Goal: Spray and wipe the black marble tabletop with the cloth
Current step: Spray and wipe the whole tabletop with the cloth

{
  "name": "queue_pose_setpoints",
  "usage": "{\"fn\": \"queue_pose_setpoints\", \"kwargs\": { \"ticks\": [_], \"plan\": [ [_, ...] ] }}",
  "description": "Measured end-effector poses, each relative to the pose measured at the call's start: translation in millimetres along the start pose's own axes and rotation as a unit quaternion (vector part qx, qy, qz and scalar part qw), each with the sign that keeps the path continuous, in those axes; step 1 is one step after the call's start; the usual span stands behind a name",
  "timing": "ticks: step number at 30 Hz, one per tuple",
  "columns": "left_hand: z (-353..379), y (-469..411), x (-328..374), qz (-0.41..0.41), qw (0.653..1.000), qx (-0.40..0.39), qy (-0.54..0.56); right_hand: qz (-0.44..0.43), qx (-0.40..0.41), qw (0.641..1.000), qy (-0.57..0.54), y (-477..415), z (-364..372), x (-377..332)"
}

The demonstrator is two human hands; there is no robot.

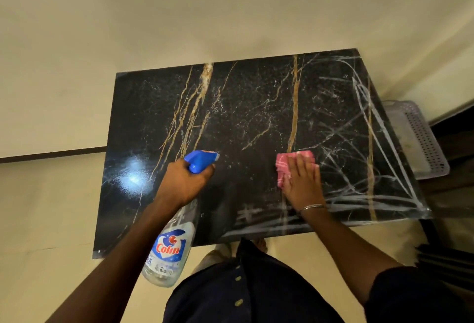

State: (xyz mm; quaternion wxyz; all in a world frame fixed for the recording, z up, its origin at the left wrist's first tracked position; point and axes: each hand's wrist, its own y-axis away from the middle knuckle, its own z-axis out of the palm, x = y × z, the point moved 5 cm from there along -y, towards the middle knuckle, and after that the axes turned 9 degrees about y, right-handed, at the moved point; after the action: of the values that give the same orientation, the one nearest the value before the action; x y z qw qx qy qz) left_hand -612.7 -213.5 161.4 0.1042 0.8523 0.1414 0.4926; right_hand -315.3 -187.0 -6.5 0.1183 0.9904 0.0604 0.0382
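Cream wall behind, black marble tabletop (243,107) below, smeared whitish at right and along the near edge. Left hand (184,184) curled round the neck of the bottle (170,248) (blue nozzle pointing right), near left. Right hand (302,179) flat, fingers straight, pressing the pink cloth (283,162) onto the tabletop, right of centre. Lavender basket (420,140) beyond the right edge

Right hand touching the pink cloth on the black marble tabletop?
Touching. The head view shows the right hand spread flat on the pink cloth, overlapping its right half, against the black marble tabletop.
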Motion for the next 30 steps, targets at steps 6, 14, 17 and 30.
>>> {"fn": "queue_pose_setpoints", "kwargs": {
  "ticks": [6,14,17,30],
  "plan": [
    [6.4,6.6,-8.7,-0.008,1.000,0.001,-0.002,0.081,0.019,0.995,-0.048,22.2,-5.2,-39.5],
    [23.2,17.1,-23.5,-0.055,0.998,-0.002,-0.012,-0.132,0.032,0.991,-0.004,53.5,7.4,-102.6],
    [25.5,19.7,-25.0,-0.043,0.999,-0.021,-0.006,-0.081,0.038,0.996,0.007,50.6,8.9,-58.2],
    [34.1,-9.3,-26.6,-0.017,0.996,-0.077,-0.033,-0.139,0.044,0.989,-0.038,85.9,7.7,-146.0]
  ]
}}
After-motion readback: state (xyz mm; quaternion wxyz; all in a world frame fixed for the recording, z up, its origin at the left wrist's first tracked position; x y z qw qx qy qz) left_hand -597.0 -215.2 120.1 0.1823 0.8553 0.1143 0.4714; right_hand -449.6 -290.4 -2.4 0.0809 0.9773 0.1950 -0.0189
